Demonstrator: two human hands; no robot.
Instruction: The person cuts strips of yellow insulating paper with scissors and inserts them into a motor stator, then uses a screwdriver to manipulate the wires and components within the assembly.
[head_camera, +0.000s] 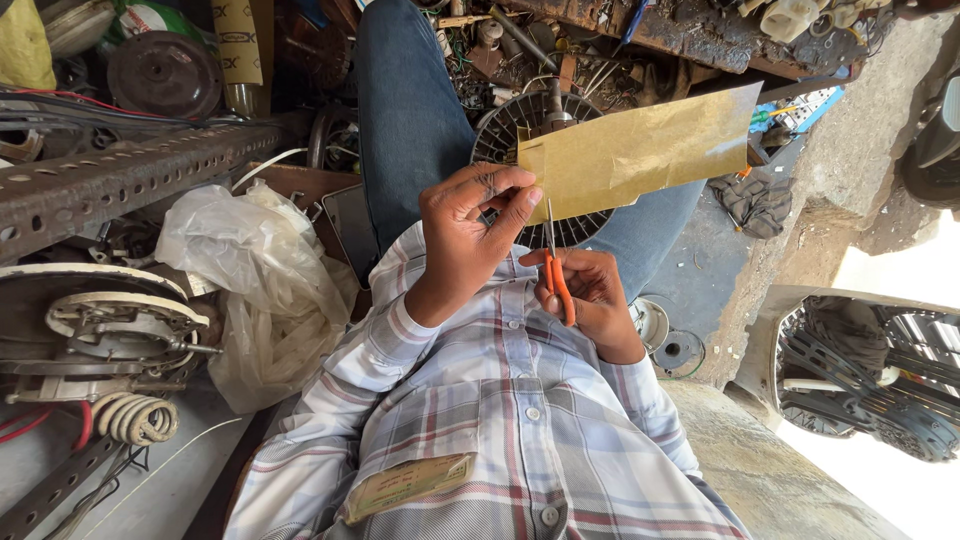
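While the left hand (470, 235) pinches the yellow sheet (640, 150) at its near end, the sheet's long axis runs toward 2 o'clock. The right hand (590, 300), fingers clamped on orange-handled scissors (555, 270), holds the blades just beside the sheet's lower edge.

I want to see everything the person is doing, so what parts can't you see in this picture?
- Head view: the scissors' blade tips, hidden behind the yellow-brown paper sheet.
- Head view: most of the round slotted part, covered by the sheet and the left hand.
- Head view: the right hand palm, turned away around the orange handles.
- Head view: the coil on the left runs under clutter.
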